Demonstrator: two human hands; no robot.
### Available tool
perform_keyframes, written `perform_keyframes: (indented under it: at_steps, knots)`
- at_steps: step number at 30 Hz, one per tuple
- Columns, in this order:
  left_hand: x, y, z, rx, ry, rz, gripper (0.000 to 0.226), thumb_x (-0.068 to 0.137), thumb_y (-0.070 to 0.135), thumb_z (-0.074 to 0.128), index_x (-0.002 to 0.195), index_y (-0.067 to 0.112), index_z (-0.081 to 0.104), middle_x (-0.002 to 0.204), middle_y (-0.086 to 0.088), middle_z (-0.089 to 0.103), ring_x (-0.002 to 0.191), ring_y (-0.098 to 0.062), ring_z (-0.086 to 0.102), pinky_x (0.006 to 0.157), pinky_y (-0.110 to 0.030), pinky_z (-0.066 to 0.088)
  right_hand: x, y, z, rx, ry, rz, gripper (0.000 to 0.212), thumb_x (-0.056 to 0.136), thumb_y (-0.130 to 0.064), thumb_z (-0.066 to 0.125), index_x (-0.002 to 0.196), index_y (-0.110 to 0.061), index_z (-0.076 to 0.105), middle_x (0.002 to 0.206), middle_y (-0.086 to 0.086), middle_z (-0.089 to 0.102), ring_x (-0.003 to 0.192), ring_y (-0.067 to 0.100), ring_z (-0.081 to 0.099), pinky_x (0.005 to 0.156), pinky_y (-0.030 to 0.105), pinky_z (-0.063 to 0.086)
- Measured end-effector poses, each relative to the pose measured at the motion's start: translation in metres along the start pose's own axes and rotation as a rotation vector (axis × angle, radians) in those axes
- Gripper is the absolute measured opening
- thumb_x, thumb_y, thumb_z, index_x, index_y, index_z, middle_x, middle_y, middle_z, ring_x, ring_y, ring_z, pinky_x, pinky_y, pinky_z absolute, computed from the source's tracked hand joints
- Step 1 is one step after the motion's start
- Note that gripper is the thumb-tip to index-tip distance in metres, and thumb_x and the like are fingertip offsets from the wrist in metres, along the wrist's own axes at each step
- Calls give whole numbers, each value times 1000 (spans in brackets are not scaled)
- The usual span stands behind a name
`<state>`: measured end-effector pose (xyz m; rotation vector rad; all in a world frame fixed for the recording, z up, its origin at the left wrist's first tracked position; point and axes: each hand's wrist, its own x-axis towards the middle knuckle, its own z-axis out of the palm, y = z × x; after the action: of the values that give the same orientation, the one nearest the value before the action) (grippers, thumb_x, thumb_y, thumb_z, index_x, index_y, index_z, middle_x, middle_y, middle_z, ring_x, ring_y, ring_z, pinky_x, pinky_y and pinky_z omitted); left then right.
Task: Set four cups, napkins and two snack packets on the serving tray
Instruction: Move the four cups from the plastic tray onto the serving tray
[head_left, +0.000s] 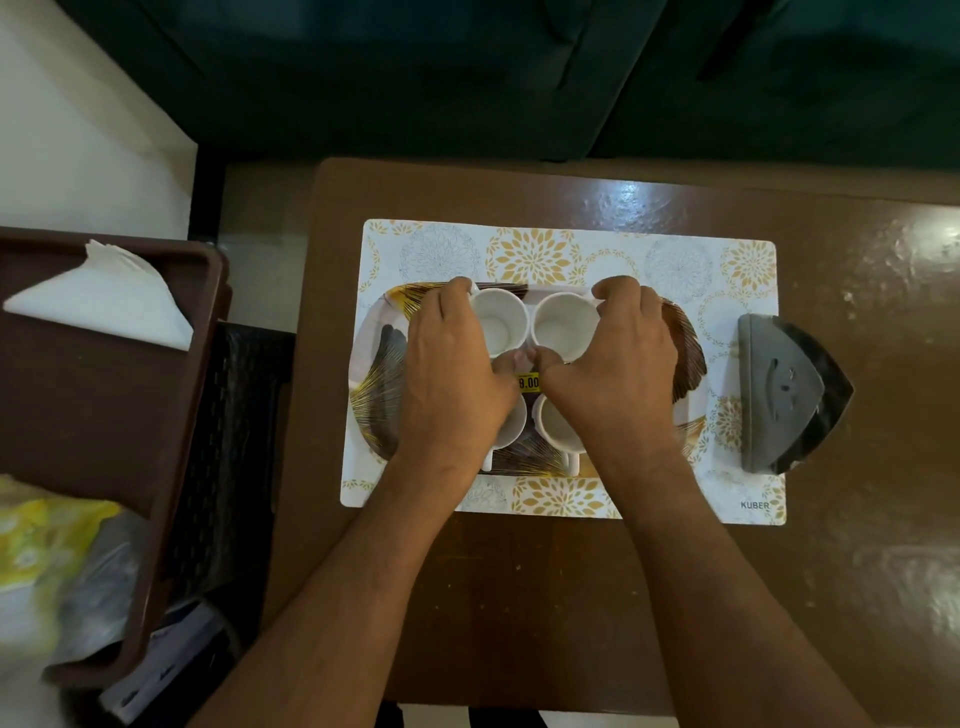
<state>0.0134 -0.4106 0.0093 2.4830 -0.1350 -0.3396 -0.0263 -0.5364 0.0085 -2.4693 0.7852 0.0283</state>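
Observation:
A patterned serving tray (376, 358) lies on a floral placemat (571, 249). Four white cups stand on it in two rows. My left hand (452, 374) wraps around the far left cup (501, 325), and my right hand (618, 364) wraps around the far right cup (563, 322). The near left cup (515, 421) and the near right cup (558, 428) are partly hidden under my hands. White napkins (104, 296) lie in a brown bin (208, 291) at the left. A yellow and white packet (47, 545) lies in the same bin.
A grey wedge-shaped holder (784, 400) stands on the placemat's right end. The brown table (857, 519) continues to the right and toward me. A dark green sofa (467, 78) runs along the far side. A black woven stool (228, 441) sits under the bin.

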Motion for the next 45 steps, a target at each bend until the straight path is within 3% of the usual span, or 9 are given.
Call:
perform_keyframes:
  at_steps: [8,15,24,28,32,39,41,43,45]
  knots:
    - [1,-9,-1,-90,-22,1,78,79,6,85,147,16,49,144,-2,61,136,-22,55,99,-20,35,-3,1,-4,107,10,-32,83,63,-6,80,139,-11,47,129,10,60,118,30,57,93,42,48]
    - [3,-6,3,-120,23,-4,72,76,30,91,138,15,58,134,-1,66,124,-21,60,92,-25,42,-1,4,1,83,22,-26,82,71,-24,87,141,-9,47,132,10,61,122,29,56,91,29,36]
    - [5,-4,8,-102,57,-8,72,79,32,89,141,14,57,138,-1,65,128,-21,59,99,-29,44,1,6,0,82,56,-39,79,72,-24,86,139,-9,49,131,9,63,120,29,57,90,29,35]
    - [3,-3,7,-121,66,-12,72,79,34,88,140,14,58,136,-1,66,127,-21,60,94,-22,39,0,6,0,89,42,-38,84,73,-26,86,145,-9,45,136,10,59,126,30,55,96,35,41]
    - [-9,-3,2,-161,153,-29,68,80,32,87,139,12,59,134,-4,67,126,-21,61,100,-29,48,-14,6,-3,119,128,-32,88,75,-37,88,146,-6,46,138,12,57,129,32,54,107,47,46]
    - [-51,-18,2,-192,164,-61,67,79,36,78,138,10,58,132,-5,67,123,-22,62,100,-46,56,-64,22,4,216,186,2,75,79,-39,78,141,-9,50,137,9,57,126,29,57,99,52,53]
    - [-63,-23,5,-188,135,-60,71,77,38,79,139,10,57,132,-5,66,123,-20,62,99,-41,56,-75,25,8,212,172,0,75,78,-40,76,141,-7,51,135,9,60,124,29,58,98,52,54]
    - [-73,-26,8,-168,109,-44,72,77,35,85,137,9,57,129,-5,65,119,-13,58,94,-23,46,-81,27,10,196,151,-5,76,77,-41,76,140,-6,52,132,10,61,122,29,60,97,51,54]
    - [-78,-27,10,-151,77,-33,72,75,30,89,136,9,57,128,-4,64,119,-11,56,94,-17,38,-84,28,11,176,130,-5,75,76,-41,75,138,-6,54,130,9,62,120,29,60,97,49,53]
